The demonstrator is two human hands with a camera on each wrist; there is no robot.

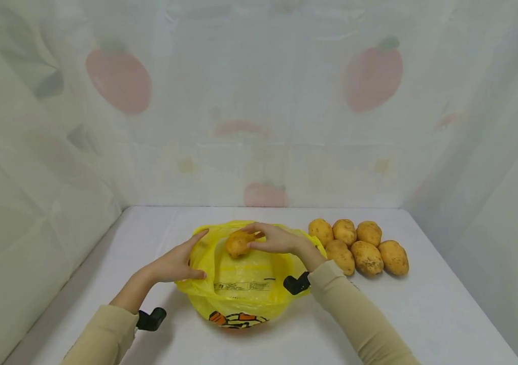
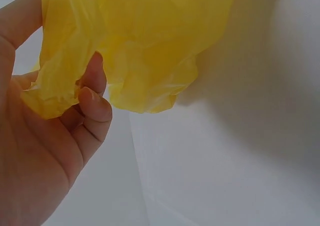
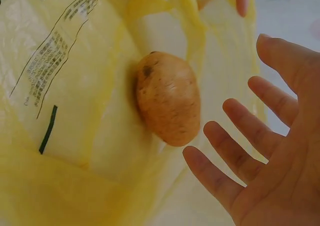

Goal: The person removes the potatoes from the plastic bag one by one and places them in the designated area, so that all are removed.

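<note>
The rim of the thin yellow plastic bag (image 1: 240,284) is pinched between thumb and fingers of the left hand (image 1: 177,263), so its mouth is kept apart on the white bench (image 1: 423,314); the right hand (image 1: 277,239) is spread open, fingers straight, just beside a brown oval potato (image 3: 168,98) lying inside the bag; the loading step seems in hand; six more speckled potatoes (image 1: 359,246) are heaped near the bag's right side, so a reach rightward is probably called for.

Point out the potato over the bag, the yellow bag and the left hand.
potato (image 3: 168,99), right wrist view, middle of its skin.
yellow bag (image 1: 240,286), head view, printed front wall.
left hand (image 1: 174,263), head view, back of the hand.
</note>
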